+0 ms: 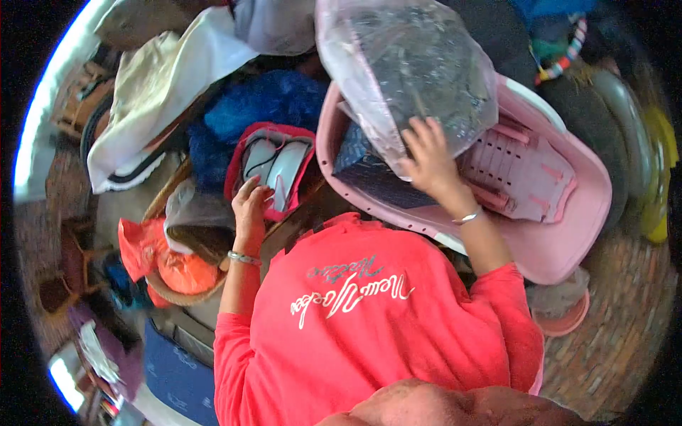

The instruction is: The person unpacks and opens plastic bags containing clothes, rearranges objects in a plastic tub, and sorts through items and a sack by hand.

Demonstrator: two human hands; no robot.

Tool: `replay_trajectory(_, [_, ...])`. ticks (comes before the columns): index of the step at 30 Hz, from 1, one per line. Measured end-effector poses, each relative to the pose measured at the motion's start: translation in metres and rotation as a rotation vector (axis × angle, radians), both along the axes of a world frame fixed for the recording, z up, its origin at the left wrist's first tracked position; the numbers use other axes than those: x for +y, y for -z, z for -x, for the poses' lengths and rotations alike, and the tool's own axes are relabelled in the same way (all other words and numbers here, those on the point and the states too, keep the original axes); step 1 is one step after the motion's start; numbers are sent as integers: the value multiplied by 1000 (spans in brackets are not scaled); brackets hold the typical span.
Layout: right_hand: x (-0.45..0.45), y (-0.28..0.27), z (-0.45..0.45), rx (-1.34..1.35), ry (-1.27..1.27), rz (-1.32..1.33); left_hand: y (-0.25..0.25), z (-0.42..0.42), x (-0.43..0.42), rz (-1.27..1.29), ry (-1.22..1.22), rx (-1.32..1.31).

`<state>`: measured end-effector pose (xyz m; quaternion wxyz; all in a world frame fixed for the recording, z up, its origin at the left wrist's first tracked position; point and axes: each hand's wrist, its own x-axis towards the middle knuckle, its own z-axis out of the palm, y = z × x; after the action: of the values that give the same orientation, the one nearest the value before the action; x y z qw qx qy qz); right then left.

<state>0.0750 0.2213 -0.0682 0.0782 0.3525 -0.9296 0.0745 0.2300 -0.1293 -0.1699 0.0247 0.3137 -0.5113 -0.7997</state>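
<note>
- At the far middle of the scene, a clear bag point(426, 64) with dark contents lies partly over the far left end of the pink tub point(572, 234)
- The right hand point(432, 160) lies on the near side of the bag, fingers extended and slightly parted, thumb lower down; whether it pinches the film I cannot tell
- The left hand point(252, 202) is at the near left edge of the red pouch point(304, 186), fingers loosely bent, tips over the edge; whether they grasp it or only touch it I cannot tell
- The pouch is open at the top and shows a grey item point(284, 167) inside; it sits just left of the tub
- The tub slants from far left to near right; a pink rack point(508, 167) lies in its middle, with dark blue cloth point(380, 188) to the left, partly beneath the bag
- Beyond the pouch is a heap of blue plastic point(266, 103), and farther left a pale cloth point(177, 78) hangs in folds
- To the near left of the pouch, an orange bag point(188, 273) sits in a basket point(177, 297)
- On the right, past the tub's near end, a pink basin point(568, 325) stands on the brick floor point(611, 358)
- Each wrist wears a bangle point(245, 258), and the sleeves belong to a red shirt point(376, 298)
</note>
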Motion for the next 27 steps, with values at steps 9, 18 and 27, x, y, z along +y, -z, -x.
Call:
replay_trajectory(9, [52,10,-19,17,343,595,-60,136,113,104,320,120])
replay_trajectory(18, [138,73,37,-977,698,1915,-58,194,166,-40,236,22])
replay_trajectory(27, [119,92,92,-1182,541,2147,-39,192,162,55,169,19])
